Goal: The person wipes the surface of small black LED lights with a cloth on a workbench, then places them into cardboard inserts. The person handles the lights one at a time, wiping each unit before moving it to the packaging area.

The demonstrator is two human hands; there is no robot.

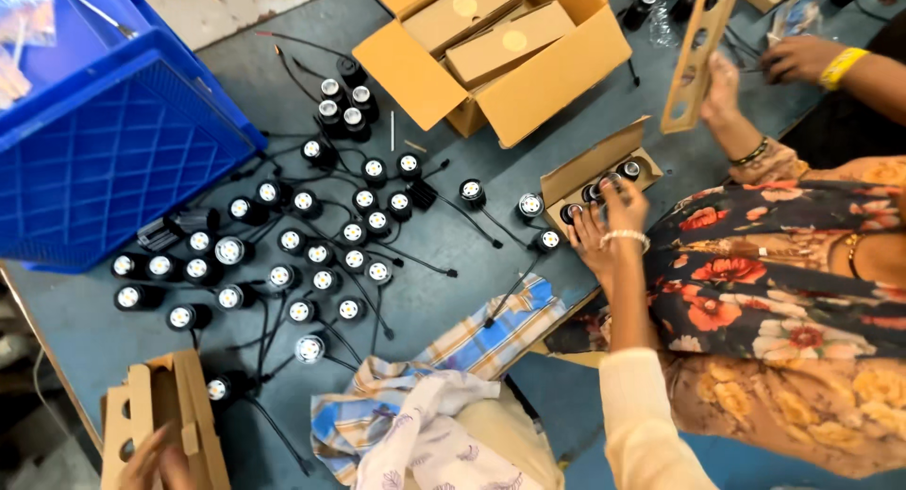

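Small open carton (pixel 585 174) sits at the right of the worktop (pixel 444 301), flap up, and holds a few black spot lamps (pixel 629 169) set lens-up in a row. The rest of its slots are hidden by fingers.

Right hand (pixel 623 207) (cream sleeve, bead bracelet) is over the carton's near end, fingers curled down onto the lamps. Can't tell whether it grips one or only presses. A second hand lies just beside it at the carton's lower corner; owner unclear.

Left hand (pixel 156 462) is at the bottom-left edge of view, partly cut off, fingers closed round the lower part of a cardboard insert (pixel 175 405) with cut-outs, held upright.

Status, judged from the layout: only a handful of lamps are boxed. Approx. 3 dozen loose lamps (pixel 311 254) w/ black leads are still spread over the centre-left worktop, most standing lens-up and a few lying on their sides, so the bulk is not boxed.

Surroundings:
- Large open carton (pixel 557 75) at top centre, w/ flat brown inner boxes (pixel 462 8) stacked inside.
- Blue crate (pixel 104 150) at top left.
- Plaid cloth (pixel 472 348) at bottom centre, touching the worktop edge.
- Top right: a co-worker's hand (pixel 722 84) holds up a holed cardboard strip (pixel 698 46).
- Another person's hand w/ yellow wristband (pixel 797 56) rests behind it.
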